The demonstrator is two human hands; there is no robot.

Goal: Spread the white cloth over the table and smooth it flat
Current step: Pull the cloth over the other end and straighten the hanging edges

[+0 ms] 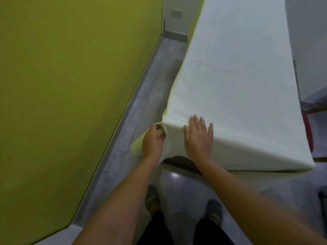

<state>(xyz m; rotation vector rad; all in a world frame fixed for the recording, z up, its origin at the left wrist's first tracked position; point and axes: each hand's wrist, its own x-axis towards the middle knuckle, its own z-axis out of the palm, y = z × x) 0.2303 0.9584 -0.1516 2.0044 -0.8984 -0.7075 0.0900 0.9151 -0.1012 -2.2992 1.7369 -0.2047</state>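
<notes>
The white cloth [235,71] covers the whole long table, which runs away from me, and hangs over its near end and left side. My left hand [152,141] pinches a bunched fold of the cloth at the near left corner, below the tabletop edge. My right hand [199,135] lies flat with fingers spread on the cloth at the near edge, just right of that corner. A dark strip of the table [180,160] shows under the cloth's hem between my wrists.
A yellow-green wall [70,85] stands close on the left, leaving a narrow grey floor aisle [146,96] beside the table. A red chair [308,128] sits at the table's right side. My feet [214,211] stand on the shiny floor below.
</notes>
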